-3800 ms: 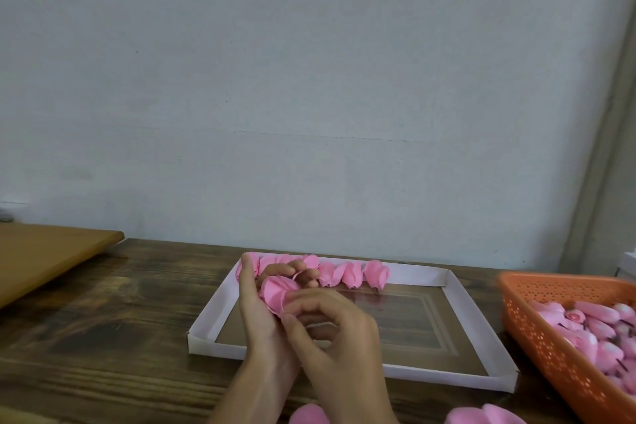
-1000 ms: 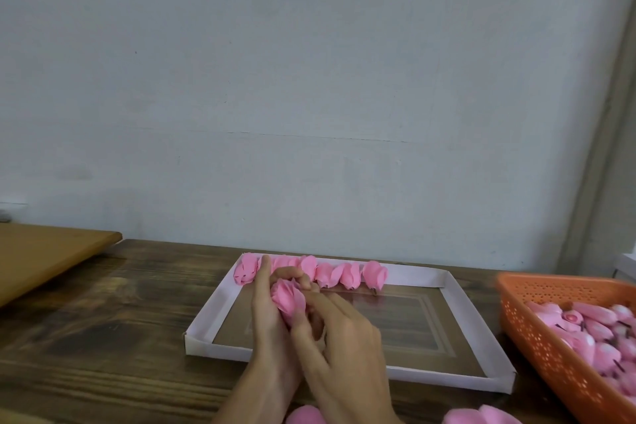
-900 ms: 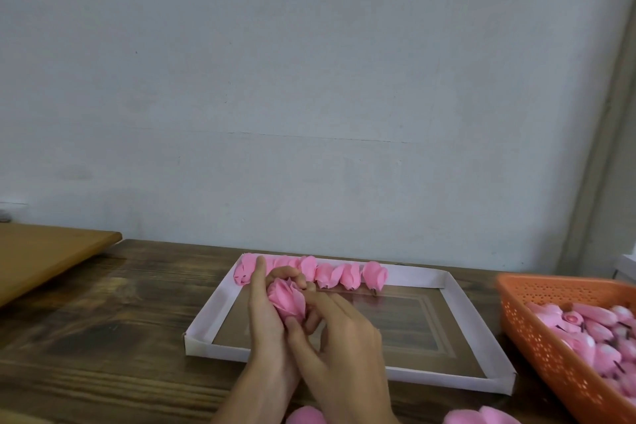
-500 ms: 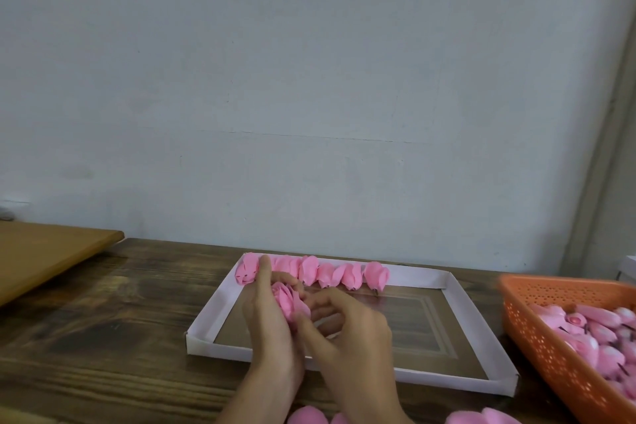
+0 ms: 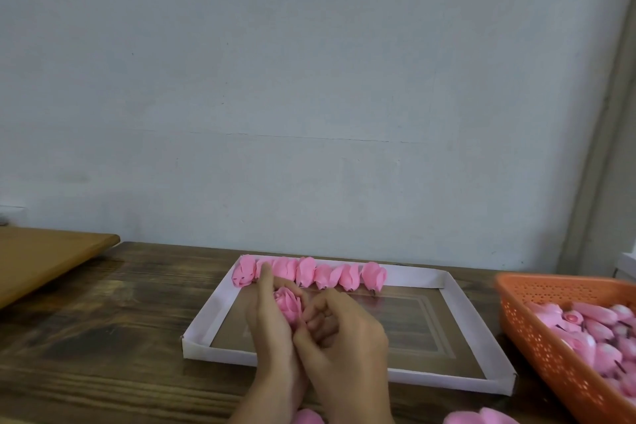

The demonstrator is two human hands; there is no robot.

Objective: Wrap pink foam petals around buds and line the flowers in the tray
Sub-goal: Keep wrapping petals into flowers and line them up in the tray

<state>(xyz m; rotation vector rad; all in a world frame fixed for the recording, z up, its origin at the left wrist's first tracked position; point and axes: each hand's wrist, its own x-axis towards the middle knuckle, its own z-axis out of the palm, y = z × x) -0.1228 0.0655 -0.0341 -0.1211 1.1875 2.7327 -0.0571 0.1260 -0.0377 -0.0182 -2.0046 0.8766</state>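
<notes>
left hand (image 5: 272, 330) cups the flower (image 5: 288, 306), index finger straight up, rest of the fingers wrapped behind it. right hand (image 5: 344, 337) has curled fingers pinching the outer petal at the flower's right side. the flower is held over the tray's (image 5: 210, 311) left half, just in front of the finished row (image 5: 309, 272) lined along the far wall.

to do it well, i'd say: keep the base pinched tight, smooth the petal snug round the bud, no gap, then set it beside the row.

the orange basket (image 5: 543, 348) with buds sits right on the bench (image 5: 103, 337), and loose petals (image 5: 478, 418) lie at the near edge.

versus 3.8 s ago, the flower looks tighter, the right hand's fingers have closed in on it, and the row is unchanged.
</notes>
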